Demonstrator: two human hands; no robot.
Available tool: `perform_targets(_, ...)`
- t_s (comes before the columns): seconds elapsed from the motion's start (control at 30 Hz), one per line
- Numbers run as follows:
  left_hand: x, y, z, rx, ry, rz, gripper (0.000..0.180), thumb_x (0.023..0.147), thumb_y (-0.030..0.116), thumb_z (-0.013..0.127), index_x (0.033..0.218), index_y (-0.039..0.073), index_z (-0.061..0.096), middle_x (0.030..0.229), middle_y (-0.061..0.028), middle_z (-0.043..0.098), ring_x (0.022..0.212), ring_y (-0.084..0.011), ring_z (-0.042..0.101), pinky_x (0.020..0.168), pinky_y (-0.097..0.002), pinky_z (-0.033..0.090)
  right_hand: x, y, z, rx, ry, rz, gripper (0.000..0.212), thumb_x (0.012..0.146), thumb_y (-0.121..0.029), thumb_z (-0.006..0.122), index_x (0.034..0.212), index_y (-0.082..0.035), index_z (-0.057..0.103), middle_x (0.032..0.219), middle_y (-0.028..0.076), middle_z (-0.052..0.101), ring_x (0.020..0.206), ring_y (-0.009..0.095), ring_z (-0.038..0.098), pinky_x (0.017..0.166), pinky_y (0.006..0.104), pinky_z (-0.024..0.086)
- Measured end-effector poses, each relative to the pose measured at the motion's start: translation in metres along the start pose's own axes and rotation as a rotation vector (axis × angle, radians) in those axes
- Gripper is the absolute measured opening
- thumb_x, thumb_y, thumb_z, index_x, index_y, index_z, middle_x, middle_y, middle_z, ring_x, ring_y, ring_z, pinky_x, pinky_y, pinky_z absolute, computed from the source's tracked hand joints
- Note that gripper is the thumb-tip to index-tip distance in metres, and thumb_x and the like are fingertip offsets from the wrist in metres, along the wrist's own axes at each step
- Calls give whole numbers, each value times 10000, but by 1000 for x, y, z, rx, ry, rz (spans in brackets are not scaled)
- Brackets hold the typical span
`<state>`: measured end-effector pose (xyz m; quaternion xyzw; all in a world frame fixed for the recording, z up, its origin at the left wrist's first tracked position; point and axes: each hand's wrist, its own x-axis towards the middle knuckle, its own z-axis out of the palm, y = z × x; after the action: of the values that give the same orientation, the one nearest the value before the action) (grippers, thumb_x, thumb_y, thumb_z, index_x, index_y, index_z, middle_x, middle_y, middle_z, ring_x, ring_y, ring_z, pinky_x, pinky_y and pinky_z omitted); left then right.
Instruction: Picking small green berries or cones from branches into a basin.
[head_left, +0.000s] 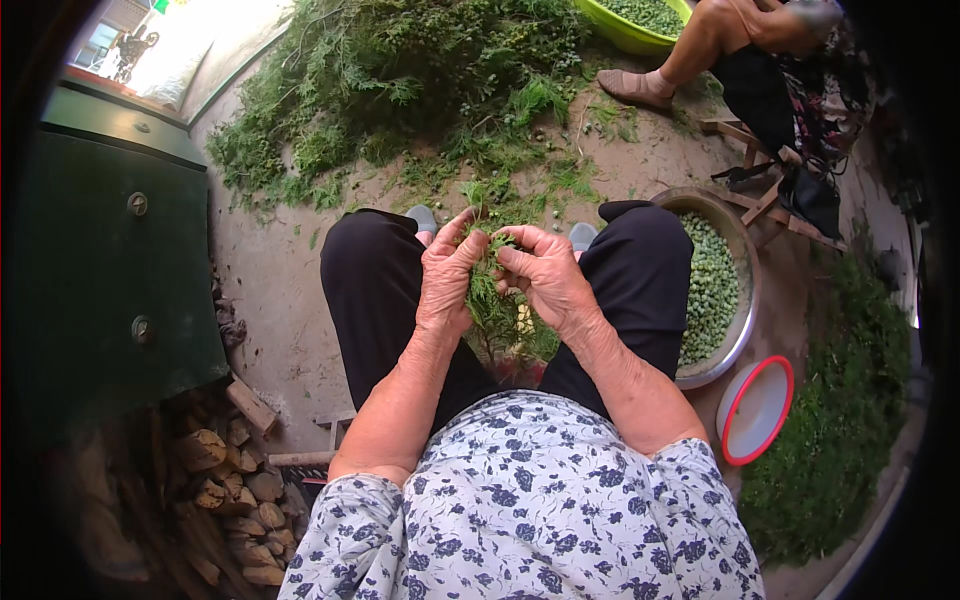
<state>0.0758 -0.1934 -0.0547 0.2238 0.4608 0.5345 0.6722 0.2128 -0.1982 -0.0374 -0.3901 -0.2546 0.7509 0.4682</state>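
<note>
Between my knees, a green conifer sprig (493,300) with flat, scaly foliage hangs down from my two hands. My left hand (449,270) is closed on the sprig near its upper end, thumb and fingers pressed together. Close beside it, my right hand (547,272) pinches at the same foliage with thumb and bent forefinger; whether a cone is between those fingertips is too small to tell. To the right of my right knee stands a wide metal basin (745,330) holding many small green cones (708,290).
A large heap of cut conifer branches (400,80) lies ahead. Behind it is a yellow-green basin (610,30) of cones. Another person's leg (700,45) shows by a wooden stool (765,205). At right are a red-rimmed bowl (757,410) and more greenery (830,430); at left, a green cabinet (110,260) and firewood (235,490).
</note>
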Motion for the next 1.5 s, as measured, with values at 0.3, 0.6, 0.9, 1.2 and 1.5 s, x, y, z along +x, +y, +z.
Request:
perform_targets(0.3, -5, 13, 5, -275, -175, -119, 280, 834, 215, 626, 1049, 57, 542, 598, 22, 443, 462, -91, 421, 434, -245, 356, 6, 1, -15, 281, 55, 27, 187, 849, -22, 551, 1022, 9, 486, 810, 54, 541, 658, 135, 559, 562, 235, 471)
perform_targets(0.6, -1, 19, -8, -198, -71, -18, 227, 831, 212, 624, 973, 40, 577, 630, -1, 472, 490, -95, 420, 456, -236, 347, -10, -56, -25, 256, 63, -277, 214, 853, -34, 557, 1043, 0, 466, 836, 60, 514, 706, 155, 539, 609, 247, 447)
perform_targets(0.9, -12, 17, 19, 93, -128, -11, 184, 770, 126, 674, 912, 15, 635, 804, 1, 605, 723, -63, 519, 655, -209, 404, -6, -25, -7, -273, 89, -288, 175, 800, 0, 578, 971, -2, 547, 795, 14, 557, 614, 54, 508, 538, 188, 428)
perform_targets(1.2, -15, 27, 14, 929, -129, 260, 169, 811, 148, 631, 843, -18, 628, 734, 7, 569, 724, -65, 501, 645, -250, 415, -5, -12, 0, -509, 76, -246, 148, 797, 9, 567, 942, -17, 560, 705, -14, 532, 562, 39, 473, 504, 183, 403)
perform_targets(1.5, -12, 12, 11, 92, -81, 37, 176, 861, 214, 575, 807, 47, 557, 699, 29, 520, 643, -61, 448, 598, -245, 379, 1, -14, -11, 345, -20, -7, 200, 847, -10, 547, 1036, -18, 483, 783, 43, 537, 660, 135, 530, 551, 242, 426)
